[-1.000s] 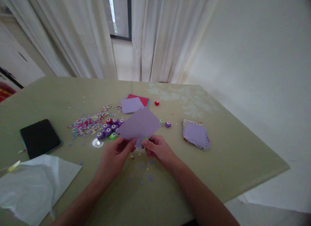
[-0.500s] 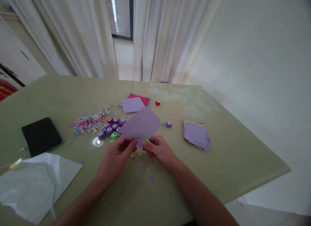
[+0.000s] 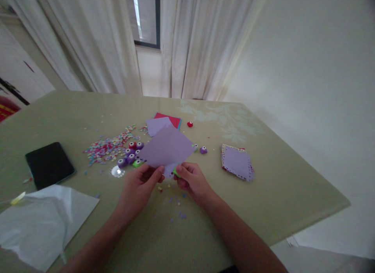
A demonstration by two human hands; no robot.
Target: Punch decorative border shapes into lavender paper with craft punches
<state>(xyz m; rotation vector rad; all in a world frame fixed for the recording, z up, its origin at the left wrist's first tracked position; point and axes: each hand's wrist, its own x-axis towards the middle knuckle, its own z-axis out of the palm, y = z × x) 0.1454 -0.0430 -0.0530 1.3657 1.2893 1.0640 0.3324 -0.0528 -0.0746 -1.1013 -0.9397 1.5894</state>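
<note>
My left hand point(image 3: 144, 185) pinches the near-left edge of a sheet of purple paper point(image 3: 168, 146), thumb on top. The sheet is tilted above the table, with small punched holes along its left edge. Closed in my right hand point(image 3: 191, 182) is a small green craft punch point(image 3: 176, 171), set at the paper's near edge; my fingers hide most of it. Left of the paper, several purple craft punches point(image 3: 131, 158) are grouped with a red punch point(image 3: 133, 145) and another green punch point(image 3: 137, 163). Paper bits point(image 3: 181, 214) are scattered on the table below my hands.
To the right lies a stack of hole-edged paper sheets point(image 3: 236, 163). Uncut purple and red sheets point(image 3: 171, 119) are behind. A confetti pile point(image 3: 109, 148), a black tablet point(image 3: 50, 164) and a plastic bag point(image 3: 47, 222) are left. A purple punch point(image 3: 203, 149) and red punch point(image 3: 190, 124) stand apart.
The purple paper has shifted slightly left and up, covering more of the grouped punches. My right hand with the green punch has moved slightly right along the near edge.
</note>
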